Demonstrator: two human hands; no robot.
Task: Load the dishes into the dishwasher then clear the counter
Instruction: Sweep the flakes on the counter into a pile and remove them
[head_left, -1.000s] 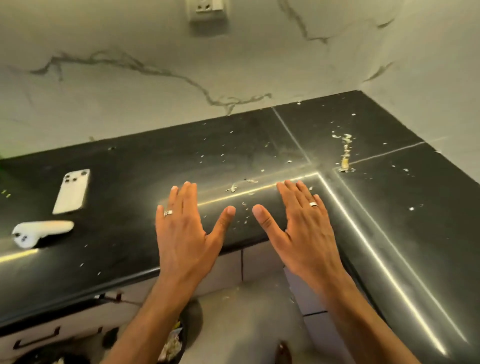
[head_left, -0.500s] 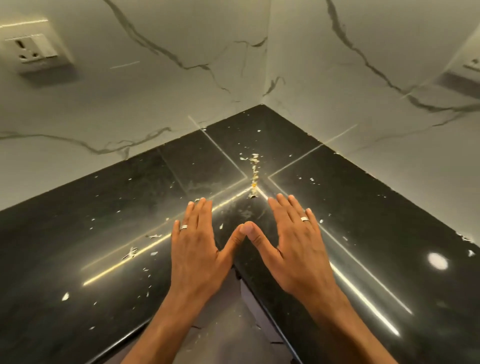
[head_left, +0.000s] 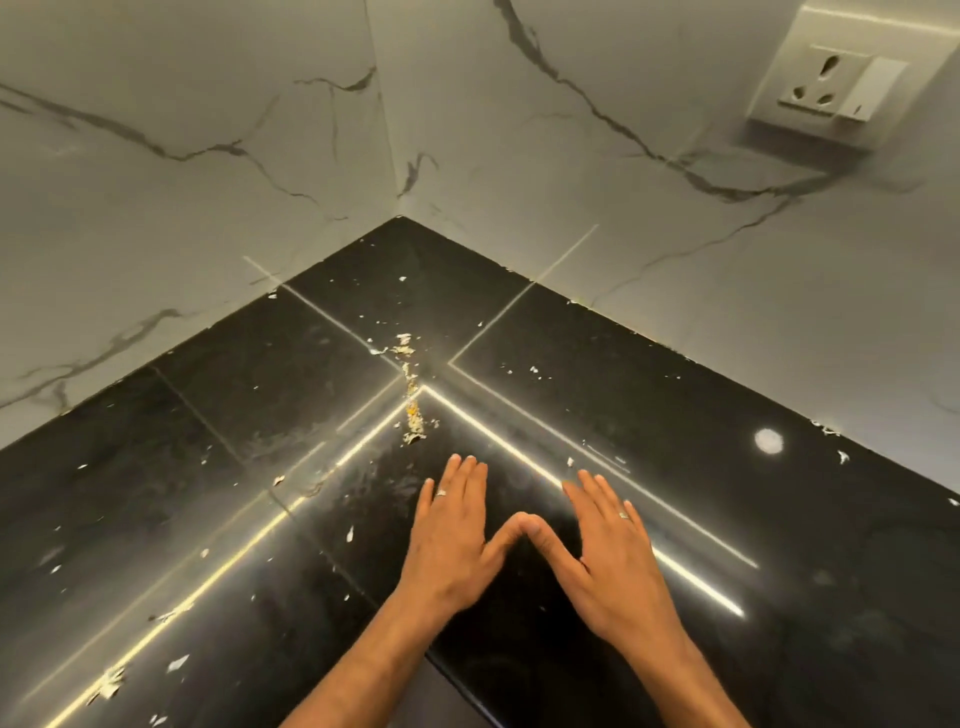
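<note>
Near the counter edge, left hand and right hand lie flat, fingers straight, thumbs touching.

white marble walls meet in a corner; wall socket.

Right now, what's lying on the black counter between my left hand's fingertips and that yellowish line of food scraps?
In the head view, only bare glossy black counter separates the left hand from the yellowish line of food scraps.

Both hands lie flat on the counter, left hand at nine o'clock of right hand, thumbs touching; scraps at twelve o'clock.
</note>
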